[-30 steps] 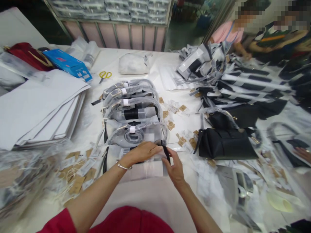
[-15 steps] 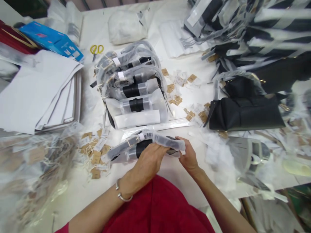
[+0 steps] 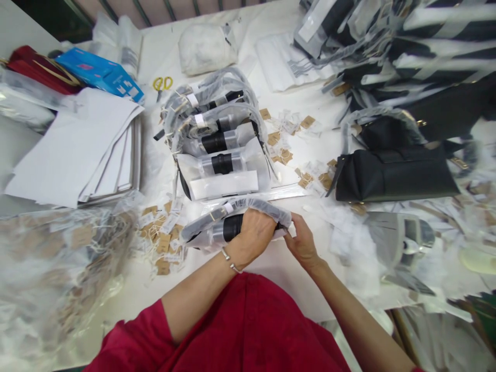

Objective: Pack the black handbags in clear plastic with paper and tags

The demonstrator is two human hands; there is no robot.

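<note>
A black handbag (image 3: pixel 232 227) with clear plastic wrap and a plastic-covered handle (image 3: pixel 217 214) lies at the table's near edge, in front of my body. Over its right half bends my left hand (image 3: pixel 258 235), fingers curled down beneath the handle; the fingertips are hidden. My right hand (image 3: pixel 304 243) pinches the bag's right end between thumb and fingers. Just beyond stand several similar wrapped handbags (image 3: pixel 222 163) in a row, with white labels on their handles.
Paper sheets (image 3: pixel 73 150) are stacked at left, near a blue box (image 3: pixel 101 72) and yellow-handled scissors (image 3: pixel 163 83). Brown tags (image 3: pixel 163 243) lie beside the bag. An unwrapped black handbag (image 3: pixel 395 175) sits at right, before a pile of wrapped ones (image 3: pixel 445 46).
My left hand has moved slightly right and away from me, deeper under the handle. My right hand stays at the bag's right end. The camera view has shifted a little.
</note>
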